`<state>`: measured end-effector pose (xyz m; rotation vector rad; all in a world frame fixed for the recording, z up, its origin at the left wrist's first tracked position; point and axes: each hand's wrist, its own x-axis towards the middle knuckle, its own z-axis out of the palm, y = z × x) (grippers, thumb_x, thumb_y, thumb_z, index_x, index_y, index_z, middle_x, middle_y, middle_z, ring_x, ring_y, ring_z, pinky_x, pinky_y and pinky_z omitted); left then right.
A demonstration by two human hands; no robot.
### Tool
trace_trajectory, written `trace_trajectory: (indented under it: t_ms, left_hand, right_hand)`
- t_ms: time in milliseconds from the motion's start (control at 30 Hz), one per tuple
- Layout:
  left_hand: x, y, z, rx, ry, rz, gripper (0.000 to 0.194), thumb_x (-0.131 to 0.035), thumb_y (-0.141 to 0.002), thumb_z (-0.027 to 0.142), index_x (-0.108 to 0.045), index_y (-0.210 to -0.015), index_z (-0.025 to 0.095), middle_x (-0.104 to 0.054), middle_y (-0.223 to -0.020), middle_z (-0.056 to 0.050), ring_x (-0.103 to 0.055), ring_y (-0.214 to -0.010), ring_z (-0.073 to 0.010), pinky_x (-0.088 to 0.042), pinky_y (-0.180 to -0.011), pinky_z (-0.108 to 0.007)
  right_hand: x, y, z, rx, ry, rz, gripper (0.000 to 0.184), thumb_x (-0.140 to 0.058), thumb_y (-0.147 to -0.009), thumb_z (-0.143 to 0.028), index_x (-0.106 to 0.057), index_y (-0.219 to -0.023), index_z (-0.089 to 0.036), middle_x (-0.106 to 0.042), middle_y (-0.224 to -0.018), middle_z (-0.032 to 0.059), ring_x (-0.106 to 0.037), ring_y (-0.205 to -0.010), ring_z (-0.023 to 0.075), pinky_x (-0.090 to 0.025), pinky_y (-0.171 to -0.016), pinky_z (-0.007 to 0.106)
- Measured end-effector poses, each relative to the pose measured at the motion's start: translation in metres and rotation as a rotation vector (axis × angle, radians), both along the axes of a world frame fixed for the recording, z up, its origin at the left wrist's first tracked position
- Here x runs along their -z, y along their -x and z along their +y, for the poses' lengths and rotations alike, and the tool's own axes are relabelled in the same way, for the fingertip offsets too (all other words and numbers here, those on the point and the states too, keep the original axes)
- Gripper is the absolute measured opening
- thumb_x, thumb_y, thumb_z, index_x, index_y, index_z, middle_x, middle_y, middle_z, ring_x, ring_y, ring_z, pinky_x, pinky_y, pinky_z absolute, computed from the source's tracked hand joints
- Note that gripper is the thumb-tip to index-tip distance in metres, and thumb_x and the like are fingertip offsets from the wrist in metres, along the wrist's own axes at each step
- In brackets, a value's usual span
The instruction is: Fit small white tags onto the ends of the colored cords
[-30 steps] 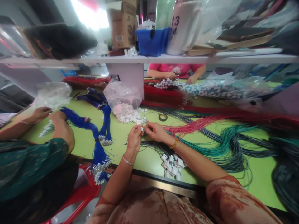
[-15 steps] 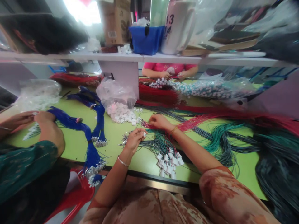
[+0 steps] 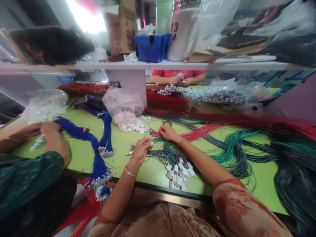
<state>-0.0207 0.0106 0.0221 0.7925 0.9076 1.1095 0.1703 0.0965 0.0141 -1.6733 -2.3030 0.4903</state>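
Observation:
My left hand [image 3: 142, 149] is closed in a pinch on a small white plastic connector [image 3: 151, 143]. My right hand [image 3: 170, 134] rests on the tip end of a bundle of red wires [image 3: 195, 135], its fingers curled down against the wires; the fingertips are partly hidden. Beneath and between the hands spread green and grey wires [image 3: 164, 153] with metal terminals at their left ends [image 3: 132, 148]. White connector housings [image 3: 179, 174] sit in a heap at the near table edge, with wires running into them.
A plastic bag of white connectors [image 3: 127, 120] lies behind my left hand. Blue wire bundles [image 3: 95, 141] lie leftward, near a co-worker's hands [image 3: 50, 127]. Green and black wires [image 3: 238, 148] cover the right. A shelf [image 3: 148, 65] crosses above; a person in pink [image 3: 177, 77] sits opposite.
My right hand has lowered slightly onto the red wires, showing a dark tape-like ring behind it. My left hand still pinches the connector. The view has shifted a little.

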Motion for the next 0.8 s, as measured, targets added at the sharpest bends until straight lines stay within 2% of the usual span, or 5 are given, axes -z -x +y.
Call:
trace_trajectory:
  t_ms: [233, 367, 533, 633, 800]
  left_hand:
    - [0.002, -0.002, 0.001, 0.019, 0.012, 0.008, 0.027, -0.08, -0.062, 0.029, -0.067, -0.08, 0.013, -0.069, -0.082, -0.006, -0.052, -0.06, -0.0063, -0.041, -0.057, -0.019]
    - [0.002, -0.001, 0.0, 0.006, 0.017, 0.008, 0.027, -0.08, -0.062, 0.029, -0.067, -0.08, 0.013, -0.069, -0.081, -0.006, -0.052, -0.061, -0.0066, -0.041, -0.057, -0.019]
    - [0.001, 0.001, 0.001, 0.009, 0.001, 0.01, 0.024, -0.078, -0.064, 0.028, -0.067, -0.079, 0.013, -0.068, -0.083, -0.006, -0.052, -0.061, -0.0064, -0.041, -0.057, -0.018]
    - [0.002, 0.001, 0.001, 0.018, 0.007, 0.011, 0.024, -0.078, -0.065, 0.027, -0.067, -0.08, 0.012, -0.068, -0.083, -0.006, -0.053, -0.062, -0.0065, -0.041, -0.057, -0.019]
    - [0.006, -0.001, 0.002, -0.007, 0.014, -0.008, 0.027, -0.08, -0.062, 0.028, -0.066, -0.079, 0.012, -0.068, -0.082, -0.006, -0.053, -0.061, -0.0066, -0.04, -0.056, -0.019]
  right_hand:
    - [0.0, 0.002, 0.0, -0.074, -0.001, -0.031, 0.02, -0.052, -0.086, -0.033, -0.064, -0.086, -0.016, -0.067, -0.089, 0.007, -0.054, -0.075, 0.0151, -0.029, -0.061, 0.024]
    - [0.0, 0.006, 0.001, -0.038, 0.018, -0.032, 0.02, -0.048, -0.088, -0.027, -0.063, -0.082, -0.015, -0.066, -0.086, 0.0075, -0.053, -0.073, 0.0146, -0.028, -0.06, 0.024]
    - [-0.007, -0.008, -0.003, 0.036, -0.084, 0.004, 0.021, -0.042, -0.088, -0.023, -0.06, -0.086, -0.013, -0.064, -0.084, 0.0093, -0.049, -0.069, 0.0145, -0.028, -0.061, 0.025]
    - [-0.014, -0.008, -0.004, 0.041, -0.106, 0.158, 0.019, -0.042, -0.086, -0.022, -0.059, -0.084, -0.013, -0.063, -0.077, 0.0062, -0.047, -0.066, 0.0134, -0.03, -0.061, 0.024]
    - [-0.024, 0.012, -0.004, -0.102, -0.07, 0.472, 0.016, -0.048, -0.08, -0.024, -0.059, -0.074, -0.014, -0.059, -0.068, 0.0009, -0.045, -0.061, 0.0108, -0.033, -0.06, 0.022]
